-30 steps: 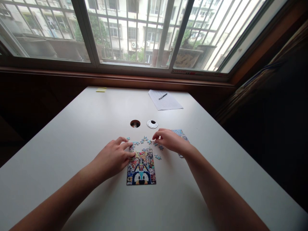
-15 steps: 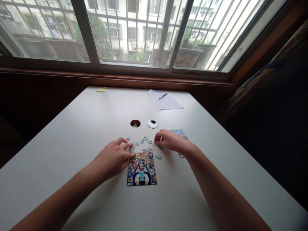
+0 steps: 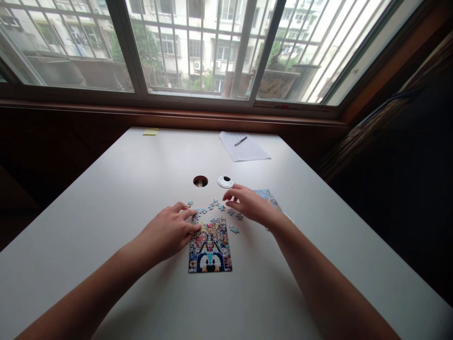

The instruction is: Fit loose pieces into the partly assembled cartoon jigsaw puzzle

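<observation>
Two hands (image 3: 168,230) (image 3: 248,204) flank one puzzle (image 3: 210,245) (one pen (image 3: 241,141) beyond).

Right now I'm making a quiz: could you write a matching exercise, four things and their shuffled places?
1. Left hand
2. Right hand
3. Pen
4. Yellow slip

A. Lying on the paper
B. Far left corner of the table
C. Touching the puzzle on its left
D. By loose pieces and the disc

Pairs: 1-C; 2-D; 3-A; 4-B

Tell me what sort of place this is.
Likely a home room, perhaps a study: a white desk with papers, a barred window, and what look like apartment buildings outside.
</observation>
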The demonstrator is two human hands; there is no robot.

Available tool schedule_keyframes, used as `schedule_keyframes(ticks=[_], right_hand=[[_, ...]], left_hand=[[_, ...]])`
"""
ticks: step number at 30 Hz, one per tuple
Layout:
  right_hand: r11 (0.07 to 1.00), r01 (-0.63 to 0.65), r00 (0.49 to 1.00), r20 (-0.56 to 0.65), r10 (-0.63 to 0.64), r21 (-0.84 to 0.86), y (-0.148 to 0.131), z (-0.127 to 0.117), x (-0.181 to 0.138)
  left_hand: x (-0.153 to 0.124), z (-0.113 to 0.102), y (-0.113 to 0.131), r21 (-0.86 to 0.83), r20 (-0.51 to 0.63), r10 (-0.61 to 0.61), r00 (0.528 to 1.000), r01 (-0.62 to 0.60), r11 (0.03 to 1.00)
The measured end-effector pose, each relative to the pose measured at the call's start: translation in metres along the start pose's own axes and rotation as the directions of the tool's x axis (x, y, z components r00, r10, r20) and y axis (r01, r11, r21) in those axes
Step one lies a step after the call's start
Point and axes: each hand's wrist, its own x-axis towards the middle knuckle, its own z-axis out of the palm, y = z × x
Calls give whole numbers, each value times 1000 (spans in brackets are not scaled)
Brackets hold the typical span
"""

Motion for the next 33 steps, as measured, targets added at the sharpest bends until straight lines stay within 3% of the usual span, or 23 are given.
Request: schedule_keyframes(ticks=[3,8,33], right_hand=[[987,88,991,-90,-100,-135,-8,16,4],[969,97,989,-86,-119,-225,-11,37,8],[980,162,986,-14,-165,-119,-14,44,11]], left_hand=[[0,-1,0,4,-3,10,1000,-10,1000],[0,-1,0,20,17,12,1000,-13,1000],[0,-3,1,44,41,14,999,-16,999]])
